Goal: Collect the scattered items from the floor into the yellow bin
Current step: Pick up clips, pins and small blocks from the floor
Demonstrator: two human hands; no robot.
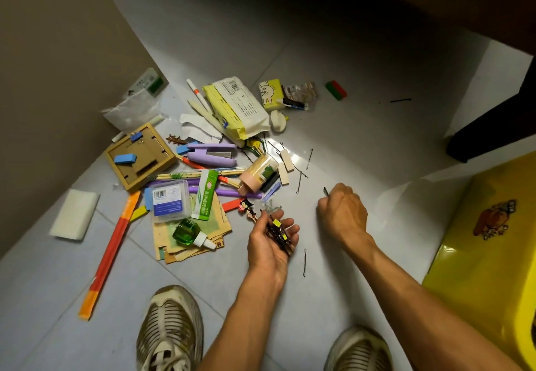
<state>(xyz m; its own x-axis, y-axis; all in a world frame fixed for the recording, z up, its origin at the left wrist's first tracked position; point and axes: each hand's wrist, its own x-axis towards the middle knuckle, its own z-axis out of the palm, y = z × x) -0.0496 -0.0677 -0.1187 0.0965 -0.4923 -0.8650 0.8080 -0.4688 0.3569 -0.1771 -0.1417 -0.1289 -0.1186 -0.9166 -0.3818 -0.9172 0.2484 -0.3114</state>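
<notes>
A heap of small items lies on the grey tiled floor: a purple stapler (211, 154), a yellow wipes pack (237, 106), a toothpick jar (258, 173), a green bottle (188, 231), a wooden box (139, 156). My left hand (272, 243) is palm up and cups a bunch of hairpins (280, 232) in curled fingers. My right hand (343, 214) pinches one dark hairpin (325, 191) just above the floor. More hairpins lie loose, one (305, 261) between my hands. The yellow bin (487, 243) stands at the right edge.
A brown wall closes the left side and dark furniture (493, 126) stands at the right rear. A white sponge (75, 214) and a long orange strip (110, 251) lie left. My two shoes (171, 330) are at the bottom.
</notes>
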